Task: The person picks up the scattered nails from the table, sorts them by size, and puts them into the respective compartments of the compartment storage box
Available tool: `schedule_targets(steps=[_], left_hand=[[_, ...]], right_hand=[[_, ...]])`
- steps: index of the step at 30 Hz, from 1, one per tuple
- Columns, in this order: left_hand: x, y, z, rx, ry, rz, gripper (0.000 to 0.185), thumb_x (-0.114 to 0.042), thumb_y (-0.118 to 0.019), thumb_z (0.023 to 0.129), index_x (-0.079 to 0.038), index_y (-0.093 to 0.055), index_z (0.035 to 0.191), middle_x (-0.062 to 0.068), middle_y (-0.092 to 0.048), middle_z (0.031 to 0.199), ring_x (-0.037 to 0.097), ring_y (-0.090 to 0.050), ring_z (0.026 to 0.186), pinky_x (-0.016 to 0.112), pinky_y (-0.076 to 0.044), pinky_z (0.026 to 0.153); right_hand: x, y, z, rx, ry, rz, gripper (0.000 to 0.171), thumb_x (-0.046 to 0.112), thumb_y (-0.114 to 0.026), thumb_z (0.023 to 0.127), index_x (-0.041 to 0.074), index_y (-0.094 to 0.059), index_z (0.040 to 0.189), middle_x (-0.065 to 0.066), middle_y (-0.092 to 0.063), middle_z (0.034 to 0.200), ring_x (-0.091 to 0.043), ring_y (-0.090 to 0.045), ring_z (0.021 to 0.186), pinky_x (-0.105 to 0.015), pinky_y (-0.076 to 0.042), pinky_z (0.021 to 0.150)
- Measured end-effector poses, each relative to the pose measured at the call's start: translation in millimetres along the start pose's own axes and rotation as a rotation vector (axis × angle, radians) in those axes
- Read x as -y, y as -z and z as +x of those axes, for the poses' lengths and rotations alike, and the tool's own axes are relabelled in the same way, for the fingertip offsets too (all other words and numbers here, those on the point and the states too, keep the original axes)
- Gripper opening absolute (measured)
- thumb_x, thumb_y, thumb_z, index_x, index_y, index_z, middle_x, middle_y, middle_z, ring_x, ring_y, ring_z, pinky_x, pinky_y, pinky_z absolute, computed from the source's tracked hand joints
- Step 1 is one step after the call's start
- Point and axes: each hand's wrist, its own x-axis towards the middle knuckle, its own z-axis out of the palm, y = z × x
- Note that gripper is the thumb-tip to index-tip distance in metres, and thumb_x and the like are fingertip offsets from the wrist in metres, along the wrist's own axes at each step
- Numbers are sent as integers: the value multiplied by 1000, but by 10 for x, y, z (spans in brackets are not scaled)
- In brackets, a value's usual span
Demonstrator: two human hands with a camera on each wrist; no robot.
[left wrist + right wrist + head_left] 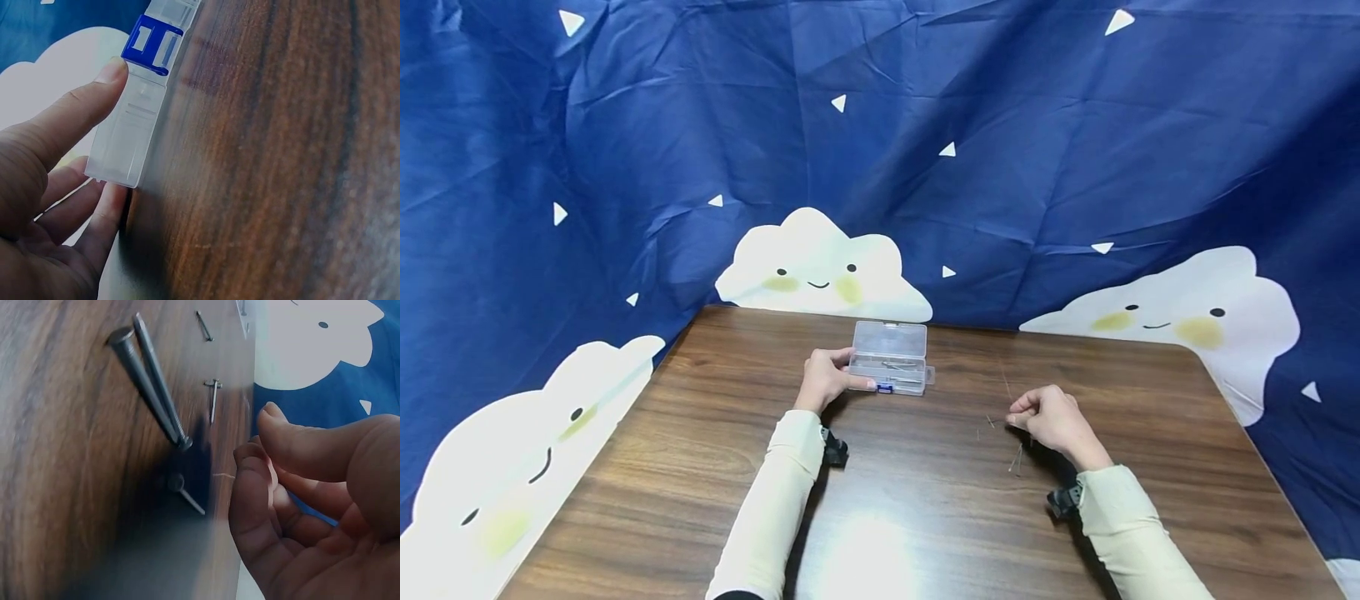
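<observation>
My left hand (831, 379) grips the left end of a clear plastic box (888, 385), thumb on the front beside its blue latch (153, 45) and fingers behind. The box stands with its lid (890, 339) raised and holds several thin metal pieces. Over the table to the right, my right hand (1054, 419) has curled fingers, thumb and forefinger (250, 487) close together. Whether something small is between them is hidden. Beside that hand lie two long nails (145, 378), a short nail (190, 499), a small nail (205, 326) and crossed small nails (214, 403).
The brown wooden table (940, 517) has a bright glare near its front. Behind it hangs a blue cloth (880, 150) with white clouds and triangles. A dark camera (835, 448) sits on the left wrist, another camera (1063, 502) on the right.
</observation>
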Motion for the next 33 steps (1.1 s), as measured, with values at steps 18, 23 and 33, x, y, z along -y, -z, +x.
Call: schedule_targets(steps=[18,23,33], left_hand=[[-14,-3,4,14,11,-7,80,-23,-102,53,-8,-72,125,5,-71,121,18,-69,97,35,-52,92],[-39,0,-7,10,19,-15,80,-20,-102,52,-8,-72,125,8,-73,115,19,-69,97,34,-49,96],[-48,13,-8,13,26,4,81,-22,-102,52,-9,-72,125,8,-73,115,22,-63,107,34,-47,99]], right_hand=[[-284,132,-160,59,-94,47,22,16,-84,81,2,-75,96,1,-71,74,-14,-62,71,-34,-47,72],[-288,138,-221,59,-102,-28,22,26,-86,79,9,-74,84,4,-68,71,-17,-57,72,-35,-46,68],[-250,102,-253,54,-137,-127,21,28,-87,77,16,-73,67,5,-67,70,-25,-59,80,-43,-48,74]])
